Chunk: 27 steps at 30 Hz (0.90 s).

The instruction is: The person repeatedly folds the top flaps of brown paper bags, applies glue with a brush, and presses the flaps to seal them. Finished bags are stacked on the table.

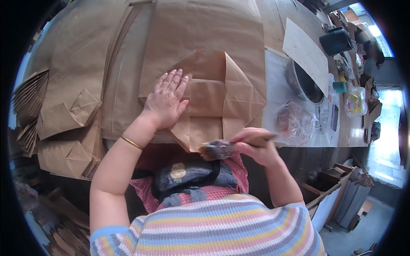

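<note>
A large brown paper bag (206,99) lies on the table before me, its near end opened out into folded flaps. My left hand (166,100) rests flat on the left flap, fingers stretched out. My right hand (255,147) is closed round the wooden handle of a brush (217,150). The bristles point left, just by the bag's near edge; whether they touch the paper I cannot tell. The bristle end looks wet or coated and is slightly blurred.
Stacked brown paper bags (70,111) lie at the left. On the right are a dark basin (305,83) partly under a pale board (305,55), a clear plastic bag (294,121), a black container (336,41) and a teal cup (340,87). A wooden crate (329,187) stands below the table.
</note>
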Each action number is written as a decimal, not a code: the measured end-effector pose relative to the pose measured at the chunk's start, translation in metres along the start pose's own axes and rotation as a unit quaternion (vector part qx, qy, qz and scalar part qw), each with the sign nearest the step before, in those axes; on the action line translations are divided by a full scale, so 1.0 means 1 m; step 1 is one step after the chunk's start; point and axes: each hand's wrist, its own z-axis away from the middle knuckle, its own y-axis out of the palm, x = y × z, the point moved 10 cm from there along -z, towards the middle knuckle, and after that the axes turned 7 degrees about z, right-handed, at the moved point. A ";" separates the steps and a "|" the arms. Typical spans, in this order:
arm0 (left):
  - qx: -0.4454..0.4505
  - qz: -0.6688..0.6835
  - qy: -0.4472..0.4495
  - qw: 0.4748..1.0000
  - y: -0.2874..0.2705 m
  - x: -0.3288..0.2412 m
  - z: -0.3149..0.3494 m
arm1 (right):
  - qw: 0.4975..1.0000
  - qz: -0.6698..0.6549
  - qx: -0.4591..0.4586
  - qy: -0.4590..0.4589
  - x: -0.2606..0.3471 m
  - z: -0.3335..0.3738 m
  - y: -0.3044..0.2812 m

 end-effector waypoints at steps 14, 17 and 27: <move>-0.025 -0.043 0.017 0.999 -0.006 -0.004 -0.001 | 0.905 0.344 0.087 -0.234 0.057 0.028 0.055; -0.015 0.016 0.033 0.999 -0.016 -0.002 -0.001 | 0.961 0.133 0.079 -0.228 0.074 0.004 0.046; -0.104 0.166 0.062 0.979 -0.018 0.016 -0.004 | 0.905 0.320 0.161 -0.231 0.056 -0.031 0.095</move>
